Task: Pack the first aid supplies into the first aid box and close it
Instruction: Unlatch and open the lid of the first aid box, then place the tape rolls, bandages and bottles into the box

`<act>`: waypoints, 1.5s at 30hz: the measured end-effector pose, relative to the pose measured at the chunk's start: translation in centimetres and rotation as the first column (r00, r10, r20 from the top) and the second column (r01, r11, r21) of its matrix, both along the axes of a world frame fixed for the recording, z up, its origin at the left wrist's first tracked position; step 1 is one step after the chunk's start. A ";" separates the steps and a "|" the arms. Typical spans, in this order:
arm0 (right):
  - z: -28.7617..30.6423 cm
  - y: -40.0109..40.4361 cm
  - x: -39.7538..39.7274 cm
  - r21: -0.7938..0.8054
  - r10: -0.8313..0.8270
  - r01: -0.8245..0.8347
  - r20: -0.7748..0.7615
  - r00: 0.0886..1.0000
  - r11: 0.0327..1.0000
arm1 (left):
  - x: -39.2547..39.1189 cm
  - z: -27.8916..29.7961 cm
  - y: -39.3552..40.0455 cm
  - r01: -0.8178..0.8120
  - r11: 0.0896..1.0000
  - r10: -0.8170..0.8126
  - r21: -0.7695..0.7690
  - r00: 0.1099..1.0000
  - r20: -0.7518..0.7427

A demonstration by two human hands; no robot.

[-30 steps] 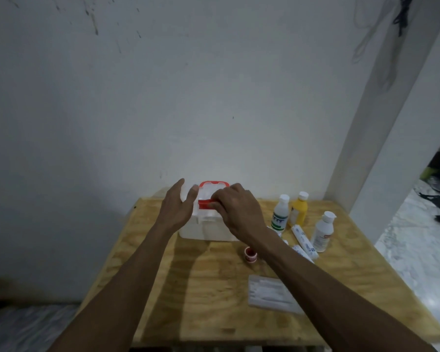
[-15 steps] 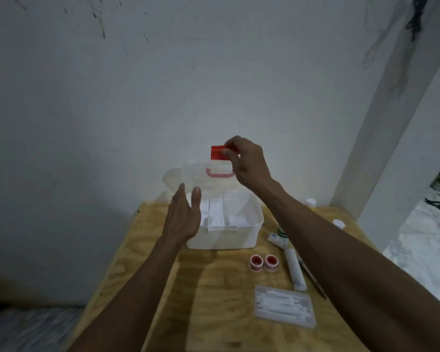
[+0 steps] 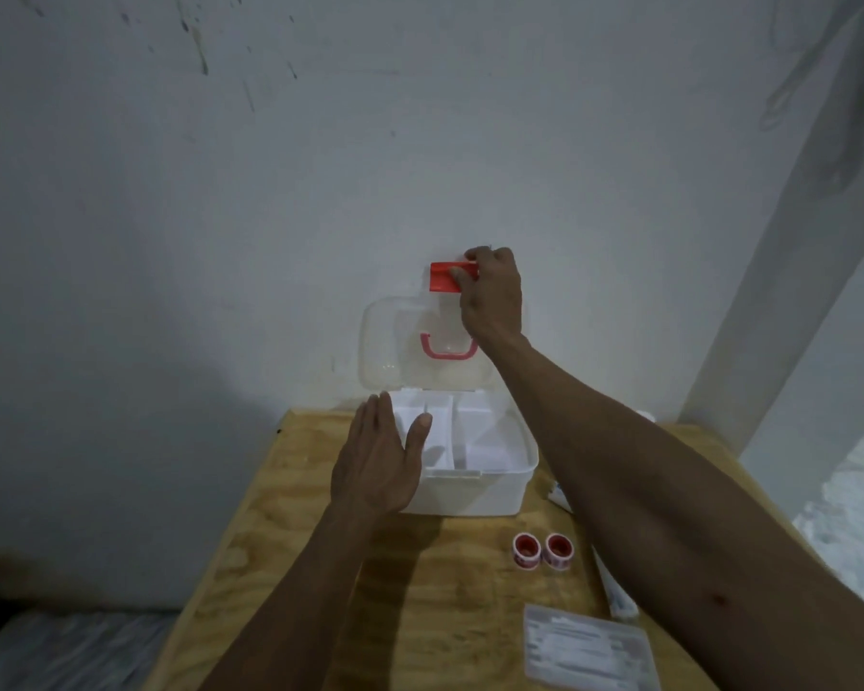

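Note:
A white first aid box (image 3: 490, 491) stands open at the back of the wooden table (image 3: 280, 531), its white divided tray showing inside. Its clear lid (image 3: 390, 346), with a red handle (image 3: 449, 352), is swung up against the wall. My right hand (image 3: 492, 294) pinches the red latch (image 3: 442, 277) at the lid's top edge. Flat against the box's left front corner rests my left hand (image 3: 377, 461), fingers spread. Two small red-and-white tape rolls (image 3: 541, 551) lie in front of the box, a white tube (image 3: 614, 591) and a clear flat packet (image 3: 589, 650) lie to the right.
The table stands against a white wall (image 3: 220, 241), with a white pillar (image 3: 794, 266) at the right. My right forearm hides the bottles on the table's right side. A marbled floor (image 3: 859, 491) shows beyond the table's right edge.
My right hand lifted the lid by its red latch from closed to fully upright. My left hand stayed on the box's left side. The camera moved closer.

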State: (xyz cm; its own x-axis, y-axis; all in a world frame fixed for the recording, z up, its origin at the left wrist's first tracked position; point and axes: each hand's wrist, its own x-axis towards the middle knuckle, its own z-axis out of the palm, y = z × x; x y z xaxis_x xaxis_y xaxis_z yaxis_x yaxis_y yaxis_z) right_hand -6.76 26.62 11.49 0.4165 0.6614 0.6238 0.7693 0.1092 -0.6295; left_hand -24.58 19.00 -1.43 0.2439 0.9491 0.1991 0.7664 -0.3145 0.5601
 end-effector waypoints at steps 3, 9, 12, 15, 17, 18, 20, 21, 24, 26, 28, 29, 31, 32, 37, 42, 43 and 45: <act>-0.7 0.2 0.1 0.013 -0.023 0.023 0.037 0.999 1.000 | 0.1 0.1 -0.2 -0.006 1.000 0.005 -0.012 1.000 -0.022; -2.7 -0.9 0.1 -0.007 -0.130 0.141 0.345 0.930 0.990 | 0.1 0.5 -0.5 -0.010 0.999 0.008 -0.032 0.999 -0.037; -2.8 -1.4 0.5 -0.079 -0.097 0.141 0.404 0.910 0.987 | 0.0 0.6 -0.6 -0.010 0.999 0.008 -0.043 0.999 -0.047; -2.2 -2.1 0.6 -0.164 -0.030 0.106 0.410 0.912 0.981 | 0.1 0.7 -0.7 -0.008 0.998 0.005 -0.058 0.998 -0.055; -1.9 -2.5 0.7 -0.204 0.006 0.082 0.395 0.919 0.976 | 0.0 0.8 -0.8 -0.006 0.998 0.002 -0.062 0.998 -0.060; -1.8 -2.7 0.8 -0.219 0.019 0.072 0.386 0.923 0.973 | 0.0 0.8 -0.9 -0.006 0.998 0.003 -0.061 0.998 -0.062; -1.4 -3.3 1.0 -0.240 0.041 0.049 0.357 0.933 0.970 | 0.0 0.8 -0.9 -0.007 0.998 0.003 -0.057 0.998 -0.066; -1.2 -3.7 1.2 -0.244 0.051 0.035 0.338 0.940 0.969 | 0.0 0.8 -0.9 -0.007 0.999 0.003 -0.054 0.998 -0.068; -0.8 -5.3 1.4 -0.234 0.077 -0.008 0.286 0.955 0.972 | 0.1 0.8 -0.9 -0.010 0.999 0.006 -0.054 0.997 -0.073; -0.6 -6.9 1.5 -0.221 0.090 -0.036 0.242 0.966 0.975 | 0.0 0.7 -0.8 -0.011 0.999 0.007 -0.049 0.997 -0.072; -0.6 -8.9 1.5 -0.207 0.113 -0.070 0.206 0.972 0.976 | -0.1 0.7 -0.7 -0.002 0.999 -0.001 -0.035 0.997 -0.072; -0.7 -10.0 1.5 -0.201 0.124 -0.083 0.197 0.973 0.976 | -0.1 0.7 -0.7 0.005 1.000 -0.007 -0.031 0.997 -0.077; -1.2 -12.3 1.6 -0.190 0.151 -0.115 0.191 0.970 0.975 | -0.1 0.8 -0.7 0.018 0.999 -0.021 -0.026 0.994 -0.105; -1.4 -13.4 1.7 -0.193 0.169 -0.132 0.186 0.968 0.972 | -0.1 0.8 -0.6 0.024 1.000 -0.026 -0.020 0.992 -0.126; -3.8 -20.2 2.4 -0.303 0.291 -0.228 0.180 0.940 0.925 | -0.3 1.7 0.2 0.084 0.995 -0.062 0.059 0.949 -0.309; -7.2 -26.1 3.0 -0.616 0.437 -0.291 0.097 0.894 0.732 | 1.2 2.6 -0.2 0.128 0.991 -0.112 0.022 0.928 -0.356; -7.9 -26.8 3.1 -0.681 0.465 -0.300 0.066 0.883 0.667 | 1.3 2.7 -0.3 0.131 0.991 -0.114 0.022 0.923 -0.368; -9.0 -27.9 2.9 -0.785 0.509 -0.292 0.034 0.860 0.546 | 1.4 2.7 -0.3 0.126 0.992 -0.107 0.023 0.916 -0.387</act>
State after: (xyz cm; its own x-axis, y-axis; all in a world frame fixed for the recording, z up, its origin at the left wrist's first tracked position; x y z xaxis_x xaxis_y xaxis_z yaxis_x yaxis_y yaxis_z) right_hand -3.85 -1.25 2.47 -0.0958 0.9882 -0.1197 0.8929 0.0321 -0.4492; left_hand -23.13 18.73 1.24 0.4187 0.9013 0.1112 0.8758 -0.4331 0.2128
